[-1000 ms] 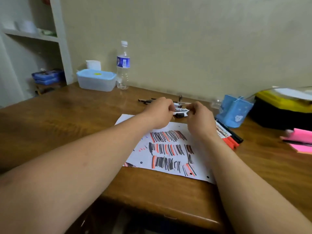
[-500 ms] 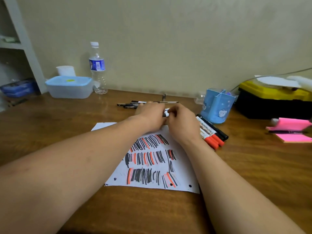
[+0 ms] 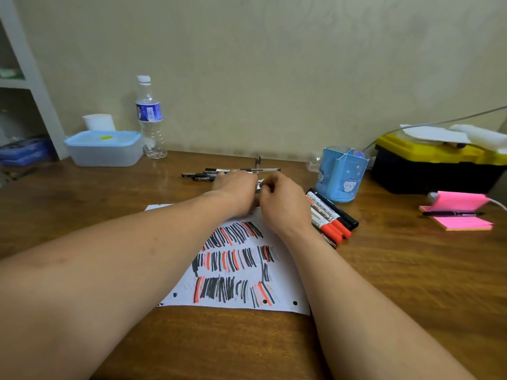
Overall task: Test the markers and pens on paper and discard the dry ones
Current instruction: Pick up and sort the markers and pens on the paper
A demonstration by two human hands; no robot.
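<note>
Marker (image 3: 260, 184): a small part shows between both hands, over the paper's (image 3: 286, 294) far edge.
Left hand (image 3: 236, 189): fingers curled round the marker.
Right hand (image 3: 279, 200): fingers curled on it, touching the left hand.
Spare markers (image 3: 333, 219): beside the paper's right edge.
Pens (image 3: 201, 175): near the tabletop's (image 3: 109, 204) back edge.

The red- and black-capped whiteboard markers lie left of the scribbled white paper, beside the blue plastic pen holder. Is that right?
Not quite. The head view shows the red- and black-capped whiteboard markers lying right of the scribbled white paper, not left. They are indeed beside the blue plastic pen holder.
</note>
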